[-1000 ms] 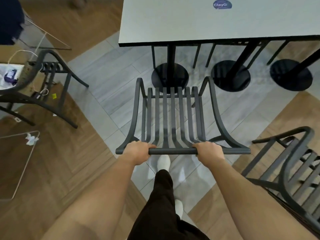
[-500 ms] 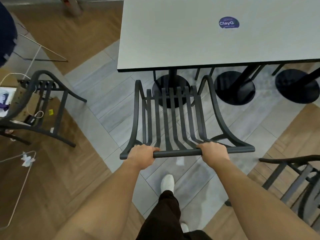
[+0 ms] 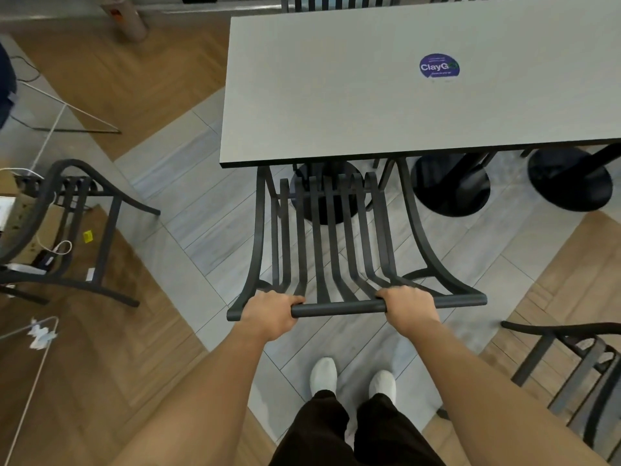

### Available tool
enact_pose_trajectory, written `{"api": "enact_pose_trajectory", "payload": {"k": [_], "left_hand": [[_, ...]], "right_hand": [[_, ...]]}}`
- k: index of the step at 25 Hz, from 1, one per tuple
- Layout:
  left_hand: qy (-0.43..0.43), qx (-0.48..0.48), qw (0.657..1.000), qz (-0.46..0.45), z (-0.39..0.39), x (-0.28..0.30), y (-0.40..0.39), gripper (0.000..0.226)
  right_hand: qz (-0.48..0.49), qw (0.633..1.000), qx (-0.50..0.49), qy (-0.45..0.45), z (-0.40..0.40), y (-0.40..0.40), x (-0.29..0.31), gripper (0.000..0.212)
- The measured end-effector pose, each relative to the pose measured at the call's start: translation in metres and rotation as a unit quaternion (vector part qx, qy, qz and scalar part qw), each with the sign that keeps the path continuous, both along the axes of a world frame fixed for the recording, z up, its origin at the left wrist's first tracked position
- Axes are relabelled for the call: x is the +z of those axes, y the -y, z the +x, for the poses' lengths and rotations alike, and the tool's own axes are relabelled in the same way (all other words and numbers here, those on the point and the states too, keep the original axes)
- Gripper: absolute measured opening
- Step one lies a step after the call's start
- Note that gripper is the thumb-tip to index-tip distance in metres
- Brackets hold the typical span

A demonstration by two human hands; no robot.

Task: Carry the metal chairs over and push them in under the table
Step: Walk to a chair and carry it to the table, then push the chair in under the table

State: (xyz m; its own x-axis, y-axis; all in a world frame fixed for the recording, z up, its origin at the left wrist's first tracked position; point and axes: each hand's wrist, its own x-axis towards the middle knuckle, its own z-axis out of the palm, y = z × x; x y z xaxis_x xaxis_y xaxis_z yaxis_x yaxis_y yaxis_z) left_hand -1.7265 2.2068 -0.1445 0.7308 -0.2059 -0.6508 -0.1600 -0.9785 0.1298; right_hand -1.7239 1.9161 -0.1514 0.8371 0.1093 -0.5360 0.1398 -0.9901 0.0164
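A dark metal chair (image 3: 332,250) with slatted back and seat stands in front of me, its front edge hidden under the near edge of the grey table (image 3: 336,95). My left hand (image 3: 272,312) grips the chair's top rail near its left end. My right hand (image 3: 408,306) grips the same rail towards its right end. A second metal chair (image 3: 578,368) stands at the lower right, and a third (image 3: 67,230) at the left holds cardboard and cables.
Round black table bases (image 3: 450,183) stand on the tiled floor under the table. More chair backs (image 3: 336,1) show beyond the table's far side. A white wire frame (image 3: 33,364) lies on the wood floor at left. My white shoes (image 3: 324,375) are just behind the chair.
I have stepped forward with the chair, both hands gripping the rail throughout. The seat front has gone from short of the table to under its edge.
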Motion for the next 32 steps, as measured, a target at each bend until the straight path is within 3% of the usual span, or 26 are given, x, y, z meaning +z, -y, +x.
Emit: {"api": "enact_pose_trajectory", "payload": {"k": [4,8,10,14,19,24,32], "left_hand": [[-0.051,0.040,0.997,-0.041,0.003,0.006,-0.001,0.061],[-0.097,0.079,0.987,-0.102,0.006,0.015,0.000,0.094],[-0.078,0.082,0.986,-0.119,0.009,0.020,0.006,0.090],[-0.031,0.035,0.992,-0.122,0.026,0.029,0.036,0.068],[0.023,-0.075,0.984,-0.157,0.045,0.053,0.109,0.044],[0.047,-0.192,0.961,-0.195,0.030,0.072,0.200,0.041],[-0.003,-0.340,0.917,-0.207,-0.068,0.082,0.355,0.047]], "right_hand": [[0.055,0.997,-0.009,-0.051,0.006,0.004,0.008,0.029],[0.152,0.977,-0.076,-0.126,0.007,0.012,0.024,0.062],[0.185,0.972,-0.122,-0.077,-0.001,0.019,0.028,0.069],[0.234,0.944,-0.223,0.067,-0.014,0.041,0.039,0.047],[0.194,0.913,-0.310,0.183,-0.044,0.090,0.055,0.039],[0.158,0.887,-0.383,0.203,-0.111,0.155,0.070,0.044],[0.095,0.833,-0.507,0.199,-0.272,0.258,0.092,0.039]]}}
